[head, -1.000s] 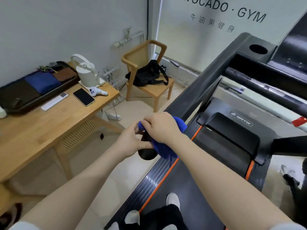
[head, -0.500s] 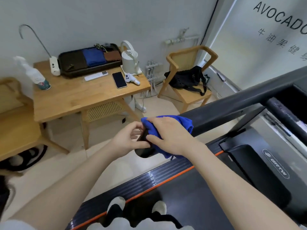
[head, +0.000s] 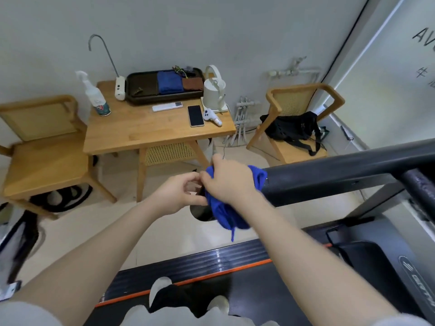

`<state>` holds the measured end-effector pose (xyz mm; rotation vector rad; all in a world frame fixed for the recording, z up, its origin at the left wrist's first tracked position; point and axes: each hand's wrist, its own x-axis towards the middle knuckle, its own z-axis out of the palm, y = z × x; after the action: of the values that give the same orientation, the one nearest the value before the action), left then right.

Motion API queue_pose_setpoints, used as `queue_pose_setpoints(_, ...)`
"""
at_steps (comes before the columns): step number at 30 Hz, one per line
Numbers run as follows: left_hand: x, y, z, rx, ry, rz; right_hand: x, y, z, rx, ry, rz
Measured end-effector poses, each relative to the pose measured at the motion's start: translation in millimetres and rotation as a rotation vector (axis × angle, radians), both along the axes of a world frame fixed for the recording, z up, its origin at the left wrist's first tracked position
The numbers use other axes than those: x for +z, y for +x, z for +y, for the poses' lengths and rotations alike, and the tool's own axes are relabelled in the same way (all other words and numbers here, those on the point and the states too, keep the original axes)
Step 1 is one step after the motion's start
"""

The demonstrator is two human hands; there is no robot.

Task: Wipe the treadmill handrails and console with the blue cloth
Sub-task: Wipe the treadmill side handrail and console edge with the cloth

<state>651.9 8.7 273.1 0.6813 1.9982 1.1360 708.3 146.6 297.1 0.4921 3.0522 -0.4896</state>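
Note:
A blue cloth (head: 226, 215) is wrapped over the near end of the treadmill's black left handrail (head: 341, 175). My right hand (head: 229, 178) grips the cloth on top of the rail end, and folds of it hang below my wrist. My left hand (head: 177, 196) is just left of it, its fingertips pinching the cloth's edge at the rail's end cap. The console lies out of view to the right.
A wooden table (head: 153, 132) stands ahead with a spray bottle (head: 95, 97), phone (head: 195, 115), kettle (head: 214, 90) and a black tray (head: 143, 90). Wooden chairs flank it; the right chair (head: 299, 137) holds a black bag. The treadmill belt (head: 235, 290) is underfoot.
The view has swung left, bringing the whole table and left chair into sight. Both hands stay on the cloth at the rail end; the right hand has shifted slightly over it.

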Motion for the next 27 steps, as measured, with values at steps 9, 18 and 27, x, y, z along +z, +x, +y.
queue_pose_setpoints(9,6,-19,3,-0.122,-0.141,0.034,1,-2,29,-0.022,-0.12,-0.072)
queue_pose_setpoints(18,7,-18,3,-0.134,-0.114,0.03,-5,25,16,-0.276,0.1,0.191)
queue_pose_setpoints(27,12,-37,16,-0.388,-0.169,0.091,-2,44,6,0.006,0.08,0.218)
